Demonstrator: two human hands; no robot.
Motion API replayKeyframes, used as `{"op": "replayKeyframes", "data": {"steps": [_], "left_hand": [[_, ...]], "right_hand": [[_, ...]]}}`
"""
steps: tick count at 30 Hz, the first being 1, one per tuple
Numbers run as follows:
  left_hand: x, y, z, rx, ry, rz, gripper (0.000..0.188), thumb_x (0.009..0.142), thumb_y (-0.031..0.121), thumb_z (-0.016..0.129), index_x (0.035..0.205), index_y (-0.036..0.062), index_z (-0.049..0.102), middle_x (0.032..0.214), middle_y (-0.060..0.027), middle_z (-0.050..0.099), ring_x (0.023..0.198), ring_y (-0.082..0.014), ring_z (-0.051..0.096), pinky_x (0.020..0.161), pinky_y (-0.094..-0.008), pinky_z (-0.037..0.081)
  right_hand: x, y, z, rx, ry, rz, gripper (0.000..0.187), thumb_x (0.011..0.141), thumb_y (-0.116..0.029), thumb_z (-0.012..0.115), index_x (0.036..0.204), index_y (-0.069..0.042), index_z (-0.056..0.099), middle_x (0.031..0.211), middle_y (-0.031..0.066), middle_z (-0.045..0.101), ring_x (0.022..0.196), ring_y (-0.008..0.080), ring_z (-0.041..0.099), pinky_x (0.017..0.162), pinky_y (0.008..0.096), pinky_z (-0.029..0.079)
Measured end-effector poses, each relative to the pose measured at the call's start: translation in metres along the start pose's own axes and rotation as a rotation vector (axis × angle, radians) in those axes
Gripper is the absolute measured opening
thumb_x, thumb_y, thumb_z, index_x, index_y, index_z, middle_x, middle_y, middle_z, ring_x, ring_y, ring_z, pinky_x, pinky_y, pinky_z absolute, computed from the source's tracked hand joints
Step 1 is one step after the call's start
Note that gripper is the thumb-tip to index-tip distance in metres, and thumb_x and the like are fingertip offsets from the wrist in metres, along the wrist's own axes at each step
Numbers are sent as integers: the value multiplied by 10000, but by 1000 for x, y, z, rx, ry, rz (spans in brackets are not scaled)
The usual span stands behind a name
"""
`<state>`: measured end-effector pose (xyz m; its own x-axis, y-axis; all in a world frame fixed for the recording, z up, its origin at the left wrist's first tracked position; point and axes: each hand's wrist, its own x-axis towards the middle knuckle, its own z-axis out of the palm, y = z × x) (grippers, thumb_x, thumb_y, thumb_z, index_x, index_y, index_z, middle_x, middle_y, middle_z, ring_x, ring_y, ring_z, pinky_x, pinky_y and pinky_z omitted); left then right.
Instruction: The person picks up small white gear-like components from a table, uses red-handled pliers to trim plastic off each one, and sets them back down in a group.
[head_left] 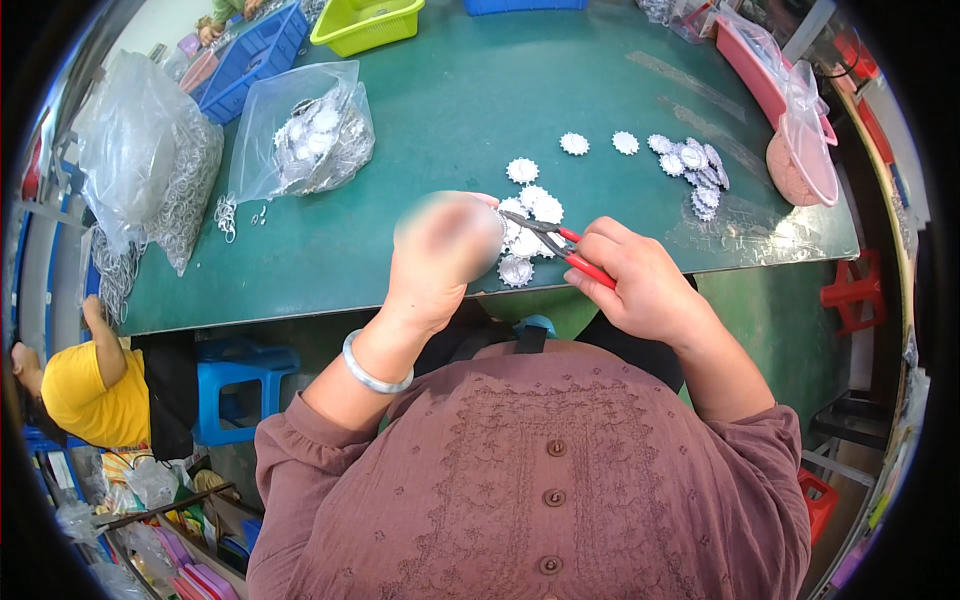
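Observation:
My right hand (640, 280) is wrapped round a pair of pliers (592, 271) with red handles and dark jaws. The jaws point left and reach the fingertip side of my left hand (432, 262). That hand is closed, but a blur covers much of it, so what its fingers hold is hidden. Under and beside the plier jaws lies a loose group of silvery, toothed-edge discs (515, 270) on the green table. Farther off, single toothed discs (574, 144) lie apart, and a small pile of them (692, 157) sits to the right.
The green table (450, 110) carries a clear bag of silvery discs (320, 140) and a large bag of metal rings (175, 180) at left. Behind stand a blue crate (255, 62) and lime basket (368, 25); a pink tray (755, 75) is at right. A person in yellow (88, 390) is at left.

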<state>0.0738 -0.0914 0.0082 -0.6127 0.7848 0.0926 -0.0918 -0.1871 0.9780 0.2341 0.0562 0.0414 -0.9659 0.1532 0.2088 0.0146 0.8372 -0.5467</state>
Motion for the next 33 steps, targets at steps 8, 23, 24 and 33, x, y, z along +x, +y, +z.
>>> {"op": "replayKeyframes", "data": {"steps": [8,23,24,33], "left_hand": [[-5,-5,5,64,35,129,117,831,86,581,907,-3,590,708,24,539,590,-21,437,520,-161,349],[-4,-10,5,-47,60,17,116,822,84,589,906,4,595,733,-8,571,594,-50,486,513,-181,384],[-3,-13,4,-82,68,-2,116,823,83,588,910,6,595,740,-10,574,594,-53,490,514,-183,386],[0,-14,0,-132,35,-12,124,826,84,588,930,18,594,767,-9,578,606,-56,492,519,-185,389]], "right_hand": [[-3,-2,5,-113,-14,21,132,763,-129,590,761,-27,506,766,124,479,652,312,532,563,389,443],[-2,11,0,34,-59,38,173,799,-192,576,790,-26,526,787,132,488,693,320,521,599,394,435],[-1,15,-1,96,-63,37,186,811,-207,568,794,-26,528,790,135,490,691,326,518,604,397,431],[2,5,-10,6,-92,52,183,800,-208,573,822,-27,565,776,119,495,673,306,521,603,381,437]]}}
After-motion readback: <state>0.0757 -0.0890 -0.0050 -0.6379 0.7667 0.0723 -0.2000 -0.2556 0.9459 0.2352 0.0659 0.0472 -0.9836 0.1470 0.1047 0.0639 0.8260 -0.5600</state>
